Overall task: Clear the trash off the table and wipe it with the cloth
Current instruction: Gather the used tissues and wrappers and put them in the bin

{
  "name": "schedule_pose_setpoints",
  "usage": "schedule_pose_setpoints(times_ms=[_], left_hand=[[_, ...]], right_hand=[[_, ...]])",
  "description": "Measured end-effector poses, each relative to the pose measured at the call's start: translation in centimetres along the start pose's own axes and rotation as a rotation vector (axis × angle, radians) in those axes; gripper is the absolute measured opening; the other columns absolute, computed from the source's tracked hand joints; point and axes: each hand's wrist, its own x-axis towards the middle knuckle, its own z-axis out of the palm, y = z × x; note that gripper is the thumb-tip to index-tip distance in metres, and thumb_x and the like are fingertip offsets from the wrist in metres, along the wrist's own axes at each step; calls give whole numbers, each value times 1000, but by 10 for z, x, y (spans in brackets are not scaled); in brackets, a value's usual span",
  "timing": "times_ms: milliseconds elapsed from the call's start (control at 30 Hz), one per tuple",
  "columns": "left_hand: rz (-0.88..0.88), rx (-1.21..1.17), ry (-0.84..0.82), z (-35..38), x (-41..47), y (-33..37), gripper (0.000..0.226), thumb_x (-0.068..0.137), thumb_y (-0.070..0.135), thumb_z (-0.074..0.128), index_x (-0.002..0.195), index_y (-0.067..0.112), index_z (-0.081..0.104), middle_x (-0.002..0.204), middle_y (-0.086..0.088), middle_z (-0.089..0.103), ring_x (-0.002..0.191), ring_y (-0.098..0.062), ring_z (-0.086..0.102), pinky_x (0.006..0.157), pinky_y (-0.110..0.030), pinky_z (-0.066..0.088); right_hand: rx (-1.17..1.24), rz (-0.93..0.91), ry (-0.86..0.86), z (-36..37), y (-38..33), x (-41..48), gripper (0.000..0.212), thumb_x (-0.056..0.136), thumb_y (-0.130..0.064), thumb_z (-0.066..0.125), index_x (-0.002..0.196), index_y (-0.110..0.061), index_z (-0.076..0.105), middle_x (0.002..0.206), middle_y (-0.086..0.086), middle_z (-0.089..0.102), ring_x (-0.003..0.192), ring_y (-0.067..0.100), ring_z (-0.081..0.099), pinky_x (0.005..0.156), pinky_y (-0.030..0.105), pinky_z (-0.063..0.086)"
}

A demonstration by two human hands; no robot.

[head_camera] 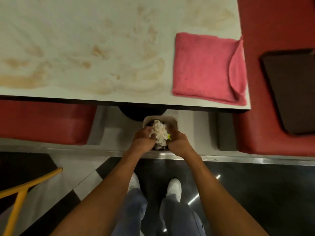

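Both hands are low, over the small bin [175, 124] on the floor. The left hand [144, 138] and the right hand [179, 143] curl their fingers [148, 131] round a ball of paper trash [159, 132] and squeeze it from both sides. The pink cloth [204, 67] lies flat on the worktop [68, 23], up and to the right of the hands, at the near right corner. The right hand is nearer to it. Brown stains [97, 51] lie to the left of the cloth.
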Motion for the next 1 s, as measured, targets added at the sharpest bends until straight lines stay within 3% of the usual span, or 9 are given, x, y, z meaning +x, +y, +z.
schedule_pose_setpoints(times_ms=[67,300,433,567,733,1000], left_hand=[[-3,0,13,-14,-29,16,40,102,30,60,142,24,57,138,-5,65,126,-26,62,108,-41,49],[34,-53,37,-55,-138,70,30,100,21,61,130,20,66,121,-5,71,114,-25,66,99,-34,52],[77,-30,96,-81,-194,98,25,100,20,61,123,19,69,109,-4,73,107,-21,67,92,-26,50],[121,-25,167,-104,-239,124,23,101,20,61,122,17,70,98,2,71,100,-15,66,86,-20,44],[211,39,190,-144,-260,160,25,103,24,60,125,19,70,111,0,71,108,-18,65,88,-24,45],[368,52,255,-221,-256,227,25,103,24,59,124,20,71,121,-3,70,108,-20,65,89,-27,46]], right_hand=[[-32,-29,-6,-12,-18,-29,50,100,-14,59,150,-15,52,146,12,61,130,34,58,101,23,42],[-111,-138,-38,-53,-72,-126,51,101,-14,60,151,-12,52,149,13,59,138,33,54,113,29,36],[-192,-172,-46,-78,-97,-168,54,96,-16,65,150,-17,55,143,10,63,131,32,58,109,31,43],[-213,-250,-39,-104,-125,-208,45,94,-9,62,138,-16,65,130,3,69,121,22,63,100,26,45],[-226,-301,-22,-136,-159,-230,48,99,-19,64,146,-15,59,144,6,64,131,23,60,104,29,44],[-223,-354,145,-195,-231,-232,41,101,-14,60,142,-15,61,131,6,68,114,21,65,97,29,51]])
